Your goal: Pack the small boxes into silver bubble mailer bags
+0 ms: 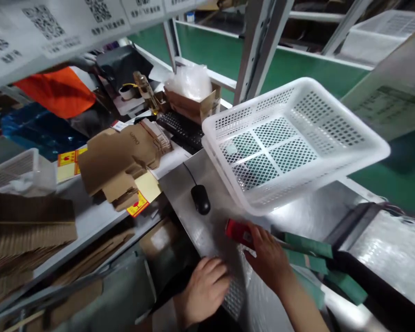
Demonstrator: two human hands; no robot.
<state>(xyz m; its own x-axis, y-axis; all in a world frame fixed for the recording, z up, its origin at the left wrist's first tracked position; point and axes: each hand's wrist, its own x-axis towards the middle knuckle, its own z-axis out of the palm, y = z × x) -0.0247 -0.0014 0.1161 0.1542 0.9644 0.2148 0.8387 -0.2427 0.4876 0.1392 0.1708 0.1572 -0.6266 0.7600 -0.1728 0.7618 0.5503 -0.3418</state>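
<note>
My right hand [268, 256] is closed on the near end of a small red box [240, 233], which lies at the metal tabletop [204, 230]. A white label patch shows on the box beside my fingers. My left hand [207, 288] is at the table's near edge, its fingers curled; whatever they hold, if anything, is hidden. Bubble wrap [235, 295] lies just right of my left hand. A black computer mouse [200, 199] rests on the metal beyond both hands. Past the red box stands a white perforated plastic basket [259, 205], apparently stacked on another.
Flattened brown cardboard [114, 157] lies on the left bench near a black keyboard [181, 129]. Green strips [309, 246] and a clear plastic-wrapped bundle [394, 253] are on the right. A metal post [257, 50] rises behind the basket. A person's orange garment [57, 90] shows at far left.
</note>
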